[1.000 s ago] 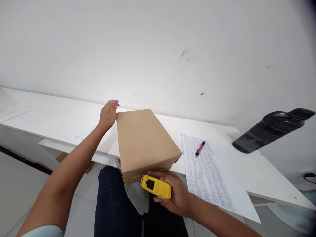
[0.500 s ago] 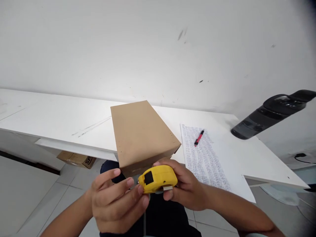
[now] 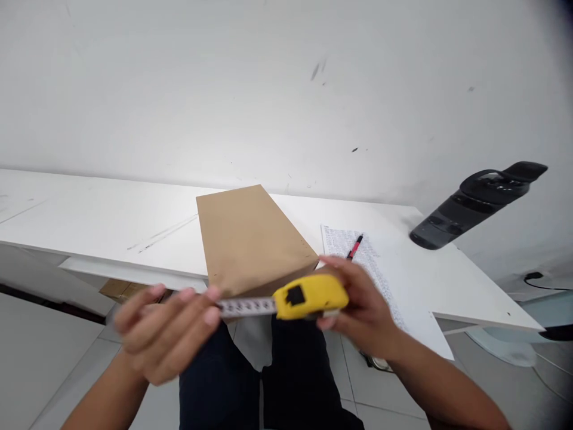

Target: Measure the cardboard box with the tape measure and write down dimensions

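Note:
My right hand (image 3: pixel 364 307) grips a yellow tape measure (image 3: pixel 311 295) just in front of the near end of a brown cardboard box (image 3: pixel 250 239). My left hand (image 3: pixel 168 328), blurred by motion, pinches the end of the white tape blade (image 3: pixel 246 306), which is drawn out a short way to the left of the case. The box lies lengthwise on the white table (image 3: pixel 102 224), its near end at the table's front edge. Both hands hover above my lap, below the table edge.
A printed sheet of paper (image 3: pixel 380 272) with a red pen (image 3: pixel 353 246) on it lies right of the box. A dark bottle (image 3: pixel 474 203) stands at the table's right end. Another cardboard box (image 3: pixel 119 289) sits under the table. A white wall runs behind.
My left hand left the box's far end, came to the tape measure, took the blade tip and pulled it out to the left. My right hand rose slightly with the case.

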`<state>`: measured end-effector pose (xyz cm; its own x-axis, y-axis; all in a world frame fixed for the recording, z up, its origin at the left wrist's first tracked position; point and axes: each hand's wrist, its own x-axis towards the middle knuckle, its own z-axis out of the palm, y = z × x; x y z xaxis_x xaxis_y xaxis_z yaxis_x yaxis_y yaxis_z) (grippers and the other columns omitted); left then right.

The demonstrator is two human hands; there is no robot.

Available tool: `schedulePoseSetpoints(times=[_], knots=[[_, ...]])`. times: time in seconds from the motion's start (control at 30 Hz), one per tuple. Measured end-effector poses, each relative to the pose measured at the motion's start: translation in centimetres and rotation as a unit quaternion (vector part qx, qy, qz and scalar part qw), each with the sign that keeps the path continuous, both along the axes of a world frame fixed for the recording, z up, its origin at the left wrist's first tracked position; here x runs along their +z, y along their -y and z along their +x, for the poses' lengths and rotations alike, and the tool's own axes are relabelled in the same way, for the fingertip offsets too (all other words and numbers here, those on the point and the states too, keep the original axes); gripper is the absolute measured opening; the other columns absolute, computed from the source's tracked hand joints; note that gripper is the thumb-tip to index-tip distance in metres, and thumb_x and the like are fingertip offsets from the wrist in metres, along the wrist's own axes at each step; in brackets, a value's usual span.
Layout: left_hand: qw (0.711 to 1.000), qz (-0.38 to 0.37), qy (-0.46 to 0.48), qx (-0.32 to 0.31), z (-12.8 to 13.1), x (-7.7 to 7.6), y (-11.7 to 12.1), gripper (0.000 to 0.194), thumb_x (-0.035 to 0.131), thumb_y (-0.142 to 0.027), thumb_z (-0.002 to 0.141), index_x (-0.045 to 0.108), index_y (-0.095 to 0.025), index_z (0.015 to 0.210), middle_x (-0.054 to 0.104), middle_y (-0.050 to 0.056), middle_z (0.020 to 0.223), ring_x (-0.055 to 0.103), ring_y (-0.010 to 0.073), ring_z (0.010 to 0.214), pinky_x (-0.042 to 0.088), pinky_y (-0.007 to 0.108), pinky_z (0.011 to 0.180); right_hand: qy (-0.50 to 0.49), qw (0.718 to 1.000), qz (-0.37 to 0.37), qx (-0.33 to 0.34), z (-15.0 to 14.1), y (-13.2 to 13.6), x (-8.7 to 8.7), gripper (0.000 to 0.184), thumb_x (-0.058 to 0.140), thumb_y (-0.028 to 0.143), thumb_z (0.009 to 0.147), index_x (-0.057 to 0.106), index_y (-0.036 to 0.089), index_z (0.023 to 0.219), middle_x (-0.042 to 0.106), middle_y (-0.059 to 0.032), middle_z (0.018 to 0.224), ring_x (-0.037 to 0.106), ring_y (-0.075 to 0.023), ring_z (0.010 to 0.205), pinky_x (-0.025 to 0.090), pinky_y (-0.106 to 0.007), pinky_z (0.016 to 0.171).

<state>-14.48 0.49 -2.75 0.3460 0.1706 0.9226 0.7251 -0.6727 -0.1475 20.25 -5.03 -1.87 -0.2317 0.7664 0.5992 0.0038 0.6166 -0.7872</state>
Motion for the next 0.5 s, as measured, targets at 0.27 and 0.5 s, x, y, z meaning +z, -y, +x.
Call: schedulePoseSetpoints(times=[0.27,0.5], knots=[[0.974,0.186,-0.079,0.105,-3.2,0.7,-4.5,0.043,0.074,-0.011,0.076,0.072,-0.020,0.118,0.080,0.009,0.106,0.070,0.0239,0.091,0.055,0.039,0.087,-0.202,0.953,-0.079,-0.213,7.5,-9.7,-2.5,0.056,0.086,0.062,0.070,0.068,0.032,0.115,0.067,0.0022,0.085,0.054,-0.0117,0.059,0.049,-0.026,0.053],[0.996,-0.029,-0.034,-0.079,2.7,-1.7,-2.8,0.044,0.038,-0.033,0.102,0.062,-0.023,0.137,0.074,0.013,0.122,0.068,0.0301,0.114,0.054,0.048,0.094,-0.146,0.969,-0.120,-0.159,5.5,-10.5,-3.8,0.065,0.086,0.060,0.070,0.069,0.033,0.127,0.067,0.0006,0.088,0.055,-0.0135,0.061,0.052,-0.033,0.060]])
